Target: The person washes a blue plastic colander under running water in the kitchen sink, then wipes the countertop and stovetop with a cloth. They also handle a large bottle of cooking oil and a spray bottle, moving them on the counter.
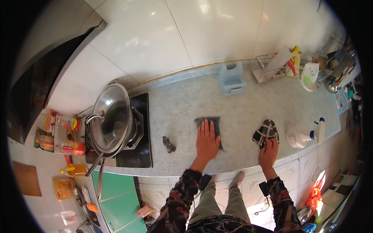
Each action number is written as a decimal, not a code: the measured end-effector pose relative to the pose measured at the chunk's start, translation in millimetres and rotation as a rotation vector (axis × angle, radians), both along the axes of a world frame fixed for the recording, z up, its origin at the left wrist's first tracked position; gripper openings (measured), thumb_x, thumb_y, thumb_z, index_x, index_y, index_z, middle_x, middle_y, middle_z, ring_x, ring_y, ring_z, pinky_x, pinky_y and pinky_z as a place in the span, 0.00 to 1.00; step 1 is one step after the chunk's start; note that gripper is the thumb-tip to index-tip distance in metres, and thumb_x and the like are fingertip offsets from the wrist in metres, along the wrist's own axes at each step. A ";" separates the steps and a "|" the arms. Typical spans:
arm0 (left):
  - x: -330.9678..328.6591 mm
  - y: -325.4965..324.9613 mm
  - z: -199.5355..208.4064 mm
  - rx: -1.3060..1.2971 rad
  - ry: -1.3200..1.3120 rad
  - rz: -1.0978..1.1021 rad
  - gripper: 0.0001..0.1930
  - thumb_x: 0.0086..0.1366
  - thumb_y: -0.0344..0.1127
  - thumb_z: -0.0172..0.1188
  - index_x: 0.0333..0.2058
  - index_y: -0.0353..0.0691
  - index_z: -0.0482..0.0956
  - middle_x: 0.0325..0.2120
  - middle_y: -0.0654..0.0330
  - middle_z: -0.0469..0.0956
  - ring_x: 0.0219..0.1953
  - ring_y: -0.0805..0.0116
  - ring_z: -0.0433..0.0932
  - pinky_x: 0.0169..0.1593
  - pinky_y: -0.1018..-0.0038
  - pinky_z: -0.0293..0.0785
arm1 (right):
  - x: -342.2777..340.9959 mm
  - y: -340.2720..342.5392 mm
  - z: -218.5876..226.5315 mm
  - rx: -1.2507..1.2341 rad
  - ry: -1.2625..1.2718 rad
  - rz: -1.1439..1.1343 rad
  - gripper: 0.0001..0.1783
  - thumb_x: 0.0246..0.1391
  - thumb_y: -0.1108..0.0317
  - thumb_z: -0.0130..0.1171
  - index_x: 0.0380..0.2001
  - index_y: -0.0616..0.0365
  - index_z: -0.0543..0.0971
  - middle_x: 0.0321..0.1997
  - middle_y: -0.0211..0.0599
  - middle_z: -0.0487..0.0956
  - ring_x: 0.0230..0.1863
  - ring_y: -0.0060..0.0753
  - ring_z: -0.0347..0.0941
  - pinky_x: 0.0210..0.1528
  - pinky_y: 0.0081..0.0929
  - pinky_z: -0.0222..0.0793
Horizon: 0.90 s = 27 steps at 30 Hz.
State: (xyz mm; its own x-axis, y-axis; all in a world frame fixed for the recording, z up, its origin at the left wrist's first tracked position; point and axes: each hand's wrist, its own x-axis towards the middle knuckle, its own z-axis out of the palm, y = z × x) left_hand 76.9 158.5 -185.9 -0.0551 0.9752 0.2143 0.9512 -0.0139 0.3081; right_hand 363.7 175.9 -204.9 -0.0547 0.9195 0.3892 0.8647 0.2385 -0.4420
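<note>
the left hand [207,139] lies flat, fingers open, on a dark cloth [210,123] on the counter [248,108]; the cloth lies under the fingers, its long axis away from the body. the right hand [269,151] pinches the near edge of a checked cloth [265,132].
</note>
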 end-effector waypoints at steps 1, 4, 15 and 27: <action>-11.4 23.6 -3.3 0.019 0.036 0.042 0.34 0.65 0.46 0.47 0.62 0.30 0.53 0.63 0.39 0.51 0.65 0.44 0.51 0.67 0.55 0.44 | 0.2 0.5 -0.7 0.004 0.015 0.004 0.19 0.42 0.80 0.52 0.42 0.60 0.73 0.46 0.48 0.70 0.46 0.55 0.66 0.49 0.43 0.64; -35.1 61.7 -11.1 -0.002 0.101 0.143 0.33 0.67 0.47 0.43 0.63 0.30 0.51 0.64 0.40 0.49 0.67 0.47 0.48 0.68 0.57 0.41 | 1.8 -0.2 -1.1 0.015 0.030 0.008 0.18 0.42 0.80 0.52 0.42 0.61 0.74 0.45 0.49 0.70 0.46 0.55 0.67 0.49 0.42 0.64; -14.0 -126.1 24.8 -0.301 -0.011 0.064 0.35 0.64 0.44 0.47 0.64 0.29 0.48 0.65 0.41 0.47 0.67 0.46 0.47 0.68 0.57 0.41 | 1.1 0.6 2.0 0.037 0.006 0.036 0.18 0.44 0.80 0.50 0.43 0.62 0.74 0.45 0.49 0.70 0.46 0.54 0.67 0.49 0.41 0.64; -102.6 -130.1 4.9 -0.186 0.091 0.454 0.34 0.66 0.44 0.45 0.63 0.28 0.47 0.65 0.40 0.47 0.67 0.45 0.47 0.68 0.56 0.40 | 2.1 1.4 -0.7 0.015 -0.016 0.041 0.19 0.45 0.80 0.49 0.44 0.62 0.73 0.46 0.50 0.70 0.46 0.54 0.67 0.48 0.41 0.65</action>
